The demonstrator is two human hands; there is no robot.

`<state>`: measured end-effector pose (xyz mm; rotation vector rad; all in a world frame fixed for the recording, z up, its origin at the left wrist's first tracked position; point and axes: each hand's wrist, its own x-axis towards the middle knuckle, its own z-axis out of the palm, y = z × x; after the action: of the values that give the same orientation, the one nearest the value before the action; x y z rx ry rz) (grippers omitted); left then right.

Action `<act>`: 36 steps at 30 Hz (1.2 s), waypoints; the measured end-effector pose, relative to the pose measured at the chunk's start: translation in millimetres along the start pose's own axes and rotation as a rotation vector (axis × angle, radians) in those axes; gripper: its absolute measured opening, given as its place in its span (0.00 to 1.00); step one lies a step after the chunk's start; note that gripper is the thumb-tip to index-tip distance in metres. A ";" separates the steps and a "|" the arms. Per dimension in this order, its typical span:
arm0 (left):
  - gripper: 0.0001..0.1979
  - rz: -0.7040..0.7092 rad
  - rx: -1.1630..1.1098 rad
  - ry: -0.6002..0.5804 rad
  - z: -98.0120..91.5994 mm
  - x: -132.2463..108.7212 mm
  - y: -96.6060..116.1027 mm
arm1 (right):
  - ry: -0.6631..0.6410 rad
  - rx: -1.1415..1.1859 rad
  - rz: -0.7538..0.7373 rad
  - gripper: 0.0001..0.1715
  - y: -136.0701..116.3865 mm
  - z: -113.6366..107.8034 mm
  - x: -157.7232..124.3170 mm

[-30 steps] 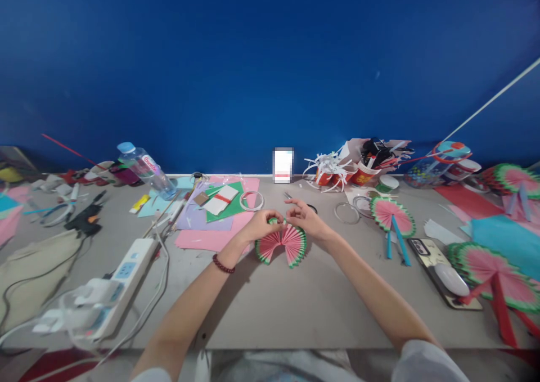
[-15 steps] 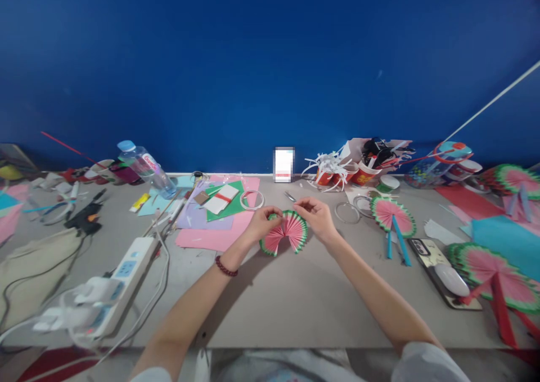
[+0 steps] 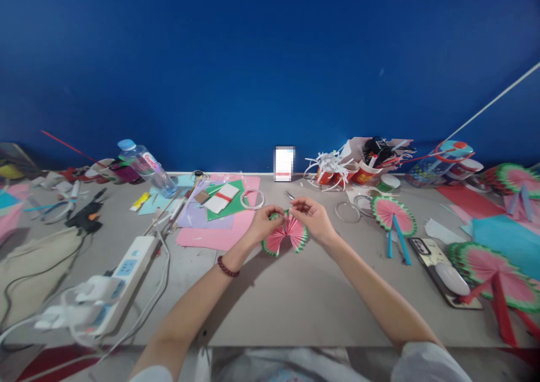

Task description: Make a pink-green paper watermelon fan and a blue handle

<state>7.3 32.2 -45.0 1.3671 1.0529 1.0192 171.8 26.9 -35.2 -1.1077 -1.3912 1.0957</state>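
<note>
A pleated pink paper fan with a green edge (image 3: 287,234) is held over the middle of the grey table (image 3: 295,297). My left hand (image 3: 265,221) pinches its left top corner, fingers closed on the paper. My right hand (image 3: 313,219) pinches the right top corner the same way. The two pinches nearly meet above the fan, and the folds hang down between them. A red bead bracelet (image 3: 228,267) sits on my left wrist.
Coloured paper sheets (image 3: 211,224) and tape rings lie behind my hands. A power strip (image 3: 126,269) with cables, a glue gun (image 3: 82,218) and a water bottle (image 3: 145,167) are at the left. Finished fans (image 3: 392,216), a phone (image 3: 442,269) and cups (image 3: 358,174) are at the right.
The fan has been lifted a little and drawn narrower. My hands have moved closer together at its top.
</note>
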 end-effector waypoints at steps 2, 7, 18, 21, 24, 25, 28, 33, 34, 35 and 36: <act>0.06 0.007 -0.002 0.019 1.2 -0.3 0.6 | -0.002 -0.039 -0.013 0.17 -1.9 0.8 -1.7; 0.06 0.067 0.022 0.085 5.1 -1.0 0.6 | 0.022 -0.210 -0.054 0.17 -3.2 1.4 -4.8; 0.04 0.183 0.166 0.127 10.3 -4.5 -0.1 | 0.047 -0.259 -0.073 0.19 -6.5 1.7 -6.9; 0.04 0.202 0.209 0.131 10.8 -5.8 0.3 | 0.055 -0.281 -0.073 0.18 -7.3 1.8 -7.2; 0.04 0.210 0.235 0.134 11.4 -7.2 0.4 | 0.055 -0.289 -0.070 0.19 -8.4 1.4 -7.3; 0.04 0.212 0.241 0.133 11.6 -7.7 0.6 | 0.055 -0.289 -0.068 0.18 -8.8 1.2 -7.3; 0.04 0.216 0.269 0.134 12.2 -9.2 1.7 | 0.057 -0.293 -0.061 0.18 -9.4 0.6 -7.1; 0.03 0.216 0.322 0.142 13.1 -11.1 3.9 | 0.045 -0.258 -0.049 0.20 -7.1 0.4 -6.3; 0.03 0.220 0.329 0.144 13.2 -11.4 4.2 | 0.045 -0.258 -0.048 0.19 -6.5 0.4 -6.1; 0.03 0.223 0.337 0.146 13.3 -11.7 4.5 | 0.044 -0.260 -0.049 0.19 -6.0 0.4 -6.0; 0.03 0.227 0.346 0.147 13.4 -11.9 4.7 | 0.044 -0.262 -0.050 0.19 -5.7 0.5 -5.9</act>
<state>17.6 17.3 -41.2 1.7436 1.2461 1.1537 171.4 20.1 -30.6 -1.2674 -1.5502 0.8649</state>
